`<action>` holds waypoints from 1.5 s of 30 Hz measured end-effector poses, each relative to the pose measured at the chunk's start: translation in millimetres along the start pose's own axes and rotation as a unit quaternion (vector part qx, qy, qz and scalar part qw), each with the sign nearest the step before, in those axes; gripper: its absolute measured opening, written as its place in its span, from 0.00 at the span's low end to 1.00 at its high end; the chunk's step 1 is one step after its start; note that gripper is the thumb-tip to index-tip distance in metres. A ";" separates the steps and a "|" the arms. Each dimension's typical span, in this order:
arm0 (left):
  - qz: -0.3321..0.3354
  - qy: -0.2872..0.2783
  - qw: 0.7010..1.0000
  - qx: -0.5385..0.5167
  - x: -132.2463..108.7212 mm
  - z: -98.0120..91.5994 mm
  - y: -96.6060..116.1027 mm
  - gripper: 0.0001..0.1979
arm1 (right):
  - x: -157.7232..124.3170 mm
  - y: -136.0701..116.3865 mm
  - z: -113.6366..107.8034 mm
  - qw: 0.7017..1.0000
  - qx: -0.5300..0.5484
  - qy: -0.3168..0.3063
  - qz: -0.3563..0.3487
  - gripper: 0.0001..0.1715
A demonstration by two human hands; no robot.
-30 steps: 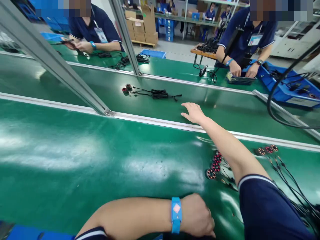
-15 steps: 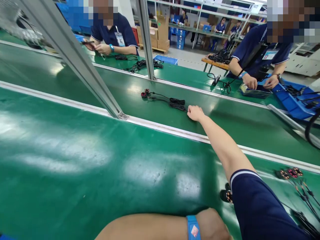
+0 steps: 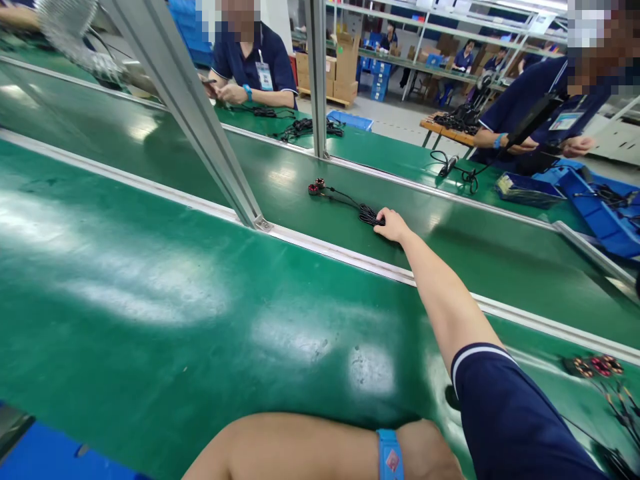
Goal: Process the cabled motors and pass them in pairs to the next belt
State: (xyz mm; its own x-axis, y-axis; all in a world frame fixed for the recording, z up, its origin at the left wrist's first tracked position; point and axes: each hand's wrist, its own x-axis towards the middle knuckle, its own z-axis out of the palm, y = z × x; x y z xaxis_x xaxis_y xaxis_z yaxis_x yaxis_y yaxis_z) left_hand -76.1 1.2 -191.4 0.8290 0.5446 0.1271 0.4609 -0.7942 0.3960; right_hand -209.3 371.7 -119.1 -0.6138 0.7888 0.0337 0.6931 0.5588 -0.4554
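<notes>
My right hand (image 3: 393, 225) is stretched out over the sunken green belt, fingers pinched on the end of a coiled black cable bundle (image 3: 369, 214). From the bundle, thin leads run left to two small red-and-black motors (image 3: 316, 187) with copper windings, lying on the belt. My left hand (image 3: 429, 450), behind a blue wristband (image 3: 390, 455), rests low at the bottom edge; its fingers are out of sight. To its right, partly covered by my right sleeve, lies a dark round part (image 3: 453, 397).
More motors (image 3: 600, 365) with leads and black cables lie at the right on the near green table (image 3: 200, 287). A slanting metal post (image 3: 190, 113) and a rail (image 3: 340, 252) border the belt. Across it, two people work beside cables and blue bins (image 3: 593, 207).
The view has shifted, so the scene sits a little further right. My right hand has moved left onto the cable bundle and closed on it. The co-worker at right has lifted their hands from the bin.
</notes>
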 end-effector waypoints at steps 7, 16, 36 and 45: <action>0.062 0.009 0.998 0.021 -23.6 -34.3 8.6 0.17 | -43.1 -21.8 -29.5 0.994 0.099 0.018 0.031 0.19; 0.029 0.114 0.991 0.062 -31.2 -71.1 11.0 0.19 | -157.7 -6.9 -78.8 0.984 0.148 0.050 0.086 0.18; -0.274 0.060 0.945 0.167 16.5 -219.4 -275.9 0.12 | -314.0 122.1 -140.4 0.930 0.275 0.090 0.226 0.22; -0.197 -0.028 0.963 0.179 38.2 -228.1 -269.6 0.12 | -335.6 109.2 -154.3 0.959 0.135 0.134 0.209 0.18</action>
State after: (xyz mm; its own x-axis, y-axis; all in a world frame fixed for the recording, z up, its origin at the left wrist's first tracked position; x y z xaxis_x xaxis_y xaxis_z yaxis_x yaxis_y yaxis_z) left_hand -240.9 297.6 -85.9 0.5780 0.8157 -0.0212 0.8151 -0.5759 0.0625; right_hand 130.7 207.6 -42.9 -0.1594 0.9872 0.0095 0.7121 0.1216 -0.6915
